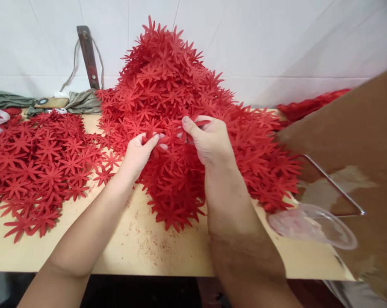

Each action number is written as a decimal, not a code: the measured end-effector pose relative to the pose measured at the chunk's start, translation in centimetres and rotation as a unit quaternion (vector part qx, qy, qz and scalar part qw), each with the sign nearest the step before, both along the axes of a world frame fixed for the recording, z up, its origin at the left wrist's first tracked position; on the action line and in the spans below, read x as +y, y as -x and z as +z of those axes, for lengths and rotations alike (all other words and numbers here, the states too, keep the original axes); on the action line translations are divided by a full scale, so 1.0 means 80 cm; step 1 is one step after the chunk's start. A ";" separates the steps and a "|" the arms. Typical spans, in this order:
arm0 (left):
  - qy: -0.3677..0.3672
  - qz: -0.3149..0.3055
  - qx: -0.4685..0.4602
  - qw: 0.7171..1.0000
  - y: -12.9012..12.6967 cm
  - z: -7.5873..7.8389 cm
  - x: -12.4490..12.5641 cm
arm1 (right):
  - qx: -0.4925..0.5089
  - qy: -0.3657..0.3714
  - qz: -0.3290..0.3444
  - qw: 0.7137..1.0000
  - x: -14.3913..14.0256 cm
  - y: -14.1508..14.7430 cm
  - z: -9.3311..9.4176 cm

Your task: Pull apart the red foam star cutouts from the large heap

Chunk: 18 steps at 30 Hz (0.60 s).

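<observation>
A tall heap of red star-shaped flower cutouts (167,81) rises in the middle of the table, against the wall. Just in front of it, my left hand (143,147) pinches a red flower cutout between thumb and fingers. My right hand (209,134), a little higher and to the right, is closed with its thumb pressed on red petals. Whether both hands hold one piece or separate ones I cannot tell, since the red blends with the heap behind. A second, flatter pile of the same cutouts (42,158) spreads to the left.
Brown cardboard (347,145) stands at the right beside a bent metal rod (334,184) and a clear plastic lid (315,226). Red crumbs dot the table (180,256). A dark strap-hung bar (89,57) leans on the wall above green cloth (84,102).
</observation>
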<state>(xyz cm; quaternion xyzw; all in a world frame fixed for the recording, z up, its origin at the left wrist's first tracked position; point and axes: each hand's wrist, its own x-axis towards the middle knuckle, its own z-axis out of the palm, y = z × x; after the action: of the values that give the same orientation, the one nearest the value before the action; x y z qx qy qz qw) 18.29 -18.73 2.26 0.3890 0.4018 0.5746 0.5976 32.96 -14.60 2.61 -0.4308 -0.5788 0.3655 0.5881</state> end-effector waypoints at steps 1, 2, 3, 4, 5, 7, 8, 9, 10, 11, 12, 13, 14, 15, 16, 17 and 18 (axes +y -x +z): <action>-0.002 0.004 -0.010 1.000 0.000 0.000 0.000 | -0.018 -0.003 -0.013 1.000 0.000 0.000 -0.001; -0.006 0.007 -0.017 1.000 0.000 0.000 0.000 | -0.032 -0.002 -0.020 0.999 0.000 0.001 -0.001; -0.013 0.011 -0.020 1.000 -0.001 0.000 0.000 | -0.040 0.002 -0.021 0.999 -0.002 0.003 -0.001; -0.023 0.015 -0.018 0.999 -0.002 0.000 -0.001 | -0.045 0.007 -0.018 0.999 -0.005 0.005 0.000; -0.035 0.019 -0.011 0.999 -0.002 0.001 -0.001 | -0.046 0.014 -0.009 0.999 -0.008 0.009 0.001; -0.059 0.023 0.005 0.998 -0.004 0.002 -0.002 | -0.050 0.027 0.029 0.998 -0.014 0.017 0.004; -0.067 0.023 0.012 0.997 -0.004 0.003 -0.002 | -0.050 0.034 0.051 0.997 -0.017 0.021 0.005; -0.069 0.025 0.018 0.997 -0.004 0.004 -0.003 | -0.050 0.042 0.073 0.995 -0.019 0.023 0.006; -0.067 0.029 0.022 0.997 -0.004 0.005 -0.003 | -0.050 0.052 0.094 0.993 -0.021 0.025 0.007; -0.061 0.036 0.024 0.997 -0.003 0.007 -0.003 | -0.050 0.063 0.112 0.990 -0.023 0.026 0.008; -0.053 0.046 0.023 0.997 -0.002 0.008 -0.004 | -0.050 0.074 0.127 0.988 -0.024 0.026 0.008; -0.047 0.057 0.020 0.997 -0.001 0.009 -0.004 | -0.048 0.083 0.140 0.985 -0.025 0.024 0.008; -0.044 0.067 0.015 0.997 0.000 0.010 -0.004 | -0.044 0.089 0.154 0.983 -0.025 0.022 0.009; -0.045 0.072 0.007 0.996 0.001 0.010 -0.004 | -0.037 0.093 0.168 0.981 -0.025 0.020 0.009; -0.048 0.073 0.000 0.996 0.001 0.011 -0.004 | -0.030 0.094 0.183 0.978 -0.025 0.018 0.009; -0.052 0.070 -0.006 0.996 0.002 0.011 -0.004 | -0.023 0.093 0.195 0.976 -0.025 0.016 0.009; -0.056 0.065 -0.009 0.996 0.002 0.010 -0.003 | -0.017 0.092 0.202 0.975 -0.024 0.014 0.009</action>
<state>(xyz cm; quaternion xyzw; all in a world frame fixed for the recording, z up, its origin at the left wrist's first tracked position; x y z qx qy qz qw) 18.14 -19.00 3.10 0.3896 0.3878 0.6371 0.5404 31.83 -16.50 3.31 -0.3637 -0.6275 0.5210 0.4500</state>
